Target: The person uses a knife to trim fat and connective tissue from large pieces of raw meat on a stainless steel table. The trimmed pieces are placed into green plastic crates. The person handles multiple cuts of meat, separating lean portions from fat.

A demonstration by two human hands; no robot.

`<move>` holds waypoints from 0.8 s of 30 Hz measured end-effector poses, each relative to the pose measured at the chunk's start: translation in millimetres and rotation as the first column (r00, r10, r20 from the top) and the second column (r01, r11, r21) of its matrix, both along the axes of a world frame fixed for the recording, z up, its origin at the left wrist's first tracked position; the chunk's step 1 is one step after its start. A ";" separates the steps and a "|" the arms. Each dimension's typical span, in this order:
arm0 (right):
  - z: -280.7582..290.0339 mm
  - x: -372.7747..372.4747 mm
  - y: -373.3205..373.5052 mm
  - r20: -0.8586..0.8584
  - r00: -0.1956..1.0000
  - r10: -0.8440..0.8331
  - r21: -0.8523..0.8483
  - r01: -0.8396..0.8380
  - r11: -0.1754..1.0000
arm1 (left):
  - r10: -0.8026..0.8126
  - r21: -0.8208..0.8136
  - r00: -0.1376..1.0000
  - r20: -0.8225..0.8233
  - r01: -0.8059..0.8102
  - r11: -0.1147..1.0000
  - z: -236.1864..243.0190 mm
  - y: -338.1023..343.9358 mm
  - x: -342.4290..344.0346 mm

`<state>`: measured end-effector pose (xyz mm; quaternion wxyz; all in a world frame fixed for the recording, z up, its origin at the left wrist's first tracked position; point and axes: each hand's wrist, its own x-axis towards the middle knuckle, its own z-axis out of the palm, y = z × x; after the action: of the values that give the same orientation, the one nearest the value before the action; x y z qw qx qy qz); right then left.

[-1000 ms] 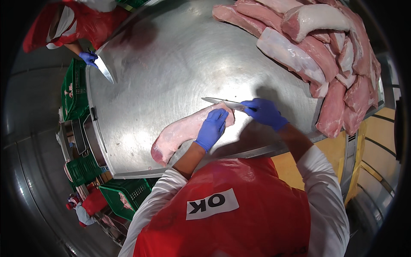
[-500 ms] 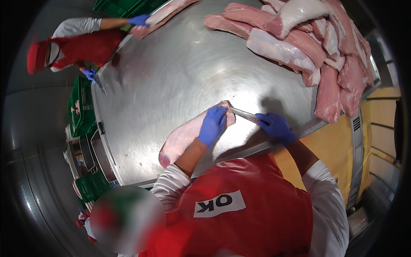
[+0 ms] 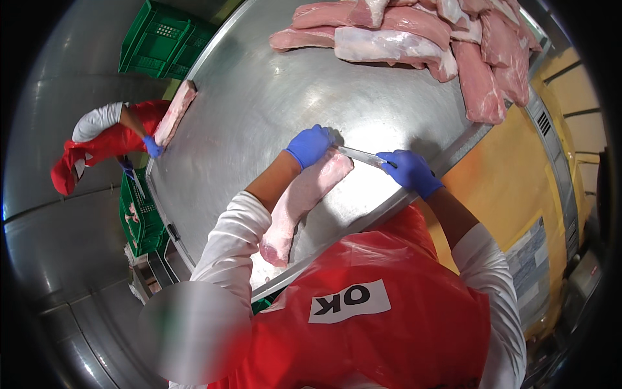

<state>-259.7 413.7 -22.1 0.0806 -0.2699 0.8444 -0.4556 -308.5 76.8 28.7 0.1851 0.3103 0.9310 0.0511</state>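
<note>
A long pale-pink slab of meat lies slantwise on the steel table, its fatty side up. My left hand, in a blue glove, is closed at the slab's far end, with its fingertips hidden from me. Gripped in my blue-gloved right hand is a knife. Its blade points left across the slab's far end, and the tip comes close to my left fingers.
Several meat pieces are heaped at the table's far right. At the left edge, a co-worker in a red apron touches another slab and holds a knife. Green crates stand beyond that edge.
My left hand has shifted left and away from me, toward the slab's far edge. The slab lies more steeply, its near end swung right. The co-worker's slab has moved to the table's left edge.
</note>
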 end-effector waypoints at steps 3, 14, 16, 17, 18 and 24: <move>-6.0 4.0 -4.3 0.009 1.000 -0.017 -0.048 0.017 0.999 | -0.082 -0.119 0.997 0.002 0.082 0.990 -7.6 0.4 -12.6; 1.4 -24.1 -65.3 0.137 0.990 0.013 0.278 -0.051 0.959 | -0.165 -0.049 0.941 0.295 0.187 0.981 16.3 17.2 -50.2; 0.6 -29.0 -87.1 0.155 0.988 0.005 0.300 -0.052 0.953 | -0.165 -0.046 0.934 0.317 0.189 0.981 15.3 16.4 -54.0; -1.7 -29.5 -96.6 0.150 0.989 -0.010 0.292 -0.035 0.956 | -0.174 -0.039 0.932 0.319 0.196 0.980 12.6 12.6 -57.2; -4.6 -29.2 -102.5 0.146 0.989 -0.025 0.284 -0.017 0.959 | -0.184 -0.031 0.929 0.320 0.204 0.978 9.9 8.9 -60.0; -0.5 -1.8 -57.4 0.159 0.985 -0.062 0.042 0.056 0.998 | -0.171 0.067 0.930 0.326 0.158 0.985 7.2 -2.7 -62.3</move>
<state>-261.6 356.3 -22.5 0.1396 -0.2059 0.8512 -0.4621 -370.9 74.1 35.9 0.3359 0.3779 0.8563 0.1051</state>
